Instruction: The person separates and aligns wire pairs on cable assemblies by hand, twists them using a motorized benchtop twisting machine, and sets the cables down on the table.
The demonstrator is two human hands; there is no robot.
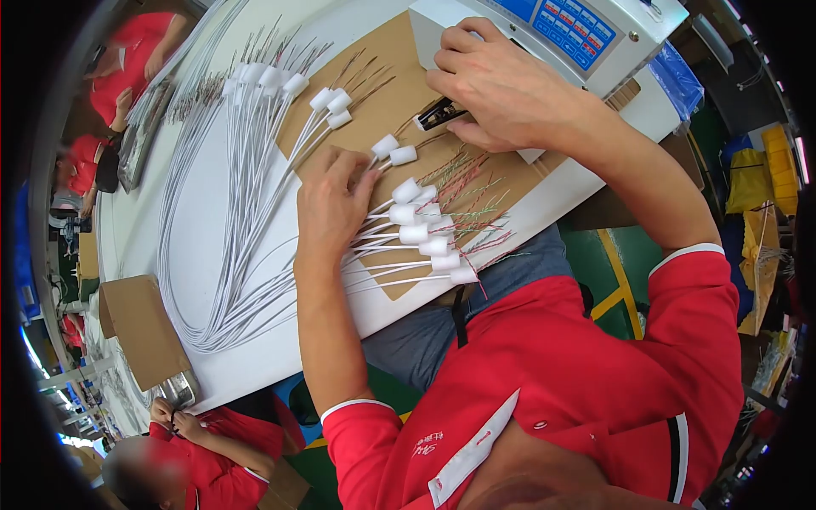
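Observation:
My left hand [333,200] is closed around white cable near its end, with thumb and fingers together. Just past its fingertips lie two white cylindrical sleeves [403,155] with bare brownish wires running toward the right. My right hand [501,89] grips a black clip-like tool [442,113], whose tip meets the thin wires; the exact contact is too small to make out. Below my left hand, a row of cables ends in white sleeves [414,234] with red, green and white twisted wires. Several more sleeved ends [331,104] lie above it.
A large bundle of white cables [229,255] loops across the white table [187,246]. Brown cardboard [374,59] lies under the work. A machine with a blue keypad [574,34] stands at the back right. Co-workers in red shirts [229,450] sit at the left.

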